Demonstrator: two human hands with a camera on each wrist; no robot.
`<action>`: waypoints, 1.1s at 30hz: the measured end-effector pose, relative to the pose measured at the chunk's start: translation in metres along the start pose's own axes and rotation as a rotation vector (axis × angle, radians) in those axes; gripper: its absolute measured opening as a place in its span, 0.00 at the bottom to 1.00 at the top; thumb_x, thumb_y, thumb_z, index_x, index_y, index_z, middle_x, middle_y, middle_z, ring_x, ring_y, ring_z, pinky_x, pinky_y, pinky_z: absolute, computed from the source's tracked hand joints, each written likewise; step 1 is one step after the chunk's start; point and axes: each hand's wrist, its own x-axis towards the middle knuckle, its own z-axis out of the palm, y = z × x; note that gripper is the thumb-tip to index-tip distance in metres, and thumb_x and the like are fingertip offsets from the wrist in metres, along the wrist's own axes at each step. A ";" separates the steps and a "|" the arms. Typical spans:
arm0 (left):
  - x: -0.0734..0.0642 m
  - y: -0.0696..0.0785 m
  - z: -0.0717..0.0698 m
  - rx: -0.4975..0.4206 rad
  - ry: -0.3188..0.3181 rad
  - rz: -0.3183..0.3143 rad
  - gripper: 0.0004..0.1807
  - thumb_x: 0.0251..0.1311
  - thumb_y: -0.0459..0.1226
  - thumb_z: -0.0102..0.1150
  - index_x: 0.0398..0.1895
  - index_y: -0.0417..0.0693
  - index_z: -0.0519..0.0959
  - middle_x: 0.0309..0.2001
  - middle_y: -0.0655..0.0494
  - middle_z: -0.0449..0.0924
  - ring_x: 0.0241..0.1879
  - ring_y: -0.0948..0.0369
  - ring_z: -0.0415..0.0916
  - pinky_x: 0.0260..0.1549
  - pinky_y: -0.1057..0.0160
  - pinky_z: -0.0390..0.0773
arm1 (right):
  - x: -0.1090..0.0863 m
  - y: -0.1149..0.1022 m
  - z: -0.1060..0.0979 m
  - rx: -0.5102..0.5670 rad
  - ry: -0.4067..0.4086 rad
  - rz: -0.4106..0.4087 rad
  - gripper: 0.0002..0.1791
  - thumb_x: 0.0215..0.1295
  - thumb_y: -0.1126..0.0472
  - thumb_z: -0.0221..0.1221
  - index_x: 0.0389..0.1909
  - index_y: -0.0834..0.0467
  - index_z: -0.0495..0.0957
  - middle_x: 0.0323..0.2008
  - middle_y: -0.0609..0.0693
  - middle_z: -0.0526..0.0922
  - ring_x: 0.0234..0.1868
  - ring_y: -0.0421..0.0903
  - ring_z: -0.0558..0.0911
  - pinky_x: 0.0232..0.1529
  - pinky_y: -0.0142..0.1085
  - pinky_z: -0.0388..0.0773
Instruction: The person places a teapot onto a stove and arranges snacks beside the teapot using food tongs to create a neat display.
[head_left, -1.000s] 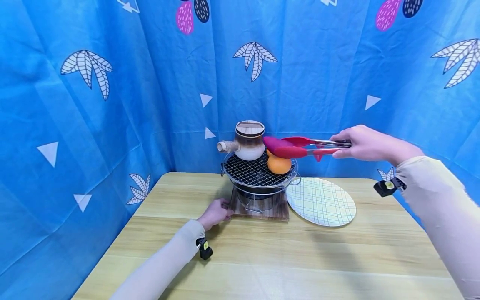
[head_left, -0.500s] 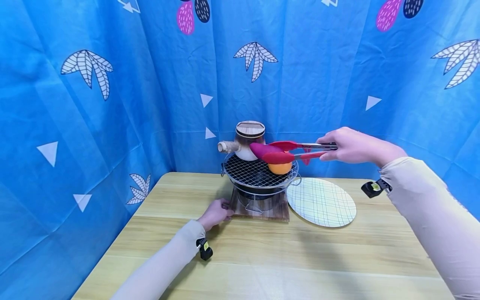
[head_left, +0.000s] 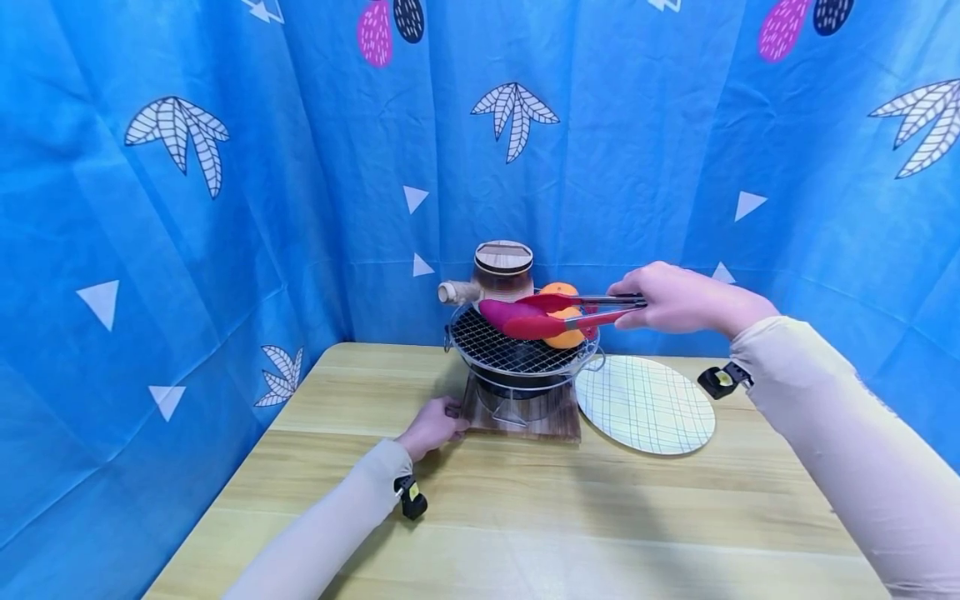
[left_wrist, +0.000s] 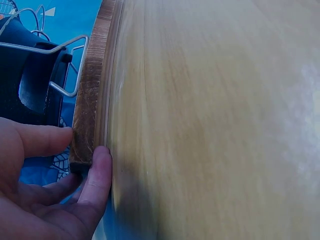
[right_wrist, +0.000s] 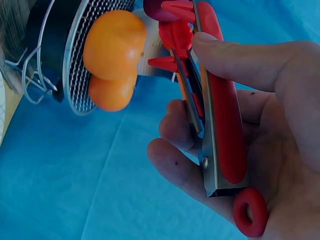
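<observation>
My right hand (head_left: 686, 298) grips red-and-steel tongs (right_wrist: 226, 127), thumb on one red handle and fingers round the other side. Between the tongs' red heads is a purple, tapered sweet potato (head_left: 497, 312), which overlaps the grill grate (head_left: 491, 342) in the head view. Two oranges (right_wrist: 112, 45) rest on the right part of that grate, partly behind the tongs. With thumb and fingers, my left hand (head_left: 432, 428) pinches the near left corner of the dark wooden board (left_wrist: 90, 100) under the grill.
A pot (head_left: 502, 271) with a wooden lid and side handle stands at the back of the grate. Right of the grill lies a checked oval plate (head_left: 652, 408) on the wooden table (head_left: 480, 517). Blue curtains (head_left: 615, 150) hang behind and at the sides.
My right hand has moved the tongs and sweet potato leftward and lower, from over the oranges to over the grate before the pot. The left hand keeps its place at the board's corner.
</observation>
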 end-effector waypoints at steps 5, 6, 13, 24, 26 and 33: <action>0.001 -0.001 0.000 -0.010 0.000 0.004 0.29 0.59 0.27 0.64 0.63 0.28 0.69 0.49 0.38 0.81 0.36 0.56 0.83 0.42 0.60 0.86 | 0.008 -0.006 0.007 0.000 -0.044 0.005 0.28 0.66 0.53 0.66 0.62 0.63 0.78 0.44 0.52 0.86 0.37 0.47 0.79 0.36 0.39 0.75; 0.001 -0.002 0.000 -0.007 0.003 0.006 0.28 0.59 0.27 0.64 0.63 0.28 0.69 0.49 0.38 0.81 0.36 0.56 0.83 0.42 0.60 0.86 | 0.010 -0.008 0.009 0.000 -0.049 0.003 0.27 0.65 0.54 0.67 0.62 0.63 0.78 0.42 0.51 0.86 0.36 0.46 0.78 0.35 0.38 0.75; 0.003 -0.003 0.001 -0.008 0.016 0.017 0.27 0.59 0.27 0.63 0.61 0.28 0.71 0.48 0.37 0.81 0.36 0.56 0.83 0.41 0.59 0.87 | 0.020 -0.016 0.014 -0.031 -0.067 0.001 0.21 0.65 0.55 0.67 0.57 0.59 0.82 0.35 0.47 0.84 0.32 0.45 0.77 0.33 0.38 0.72; 0.003 -0.002 0.002 0.007 0.022 0.009 0.26 0.60 0.28 0.63 0.62 0.29 0.71 0.47 0.40 0.82 0.35 0.57 0.83 0.40 0.61 0.86 | 0.033 -0.019 0.018 -0.055 -0.062 -0.034 0.13 0.66 0.57 0.65 0.49 0.55 0.84 0.30 0.46 0.82 0.28 0.44 0.75 0.31 0.37 0.72; 0.002 -0.001 0.002 0.007 0.022 0.006 0.26 0.60 0.28 0.63 0.62 0.29 0.71 0.45 0.40 0.83 0.34 0.58 0.83 0.40 0.61 0.86 | 0.034 -0.019 0.018 -0.057 -0.062 -0.035 0.12 0.66 0.57 0.66 0.49 0.55 0.84 0.31 0.46 0.83 0.28 0.44 0.75 0.32 0.37 0.72; 0.002 -0.001 0.001 0.000 0.016 0.012 0.26 0.59 0.28 0.63 0.61 0.28 0.71 0.45 0.40 0.83 0.34 0.58 0.83 0.40 0.60 0.86 | 0.034 -0.019 0.020 -0.044 -0.079 -0.028 0.18 0.64 0.55 0.67 0.53 0.57 0.83 0.34 0.47 0.85 0.31 0.45 0.77 0.33 0.38 0.74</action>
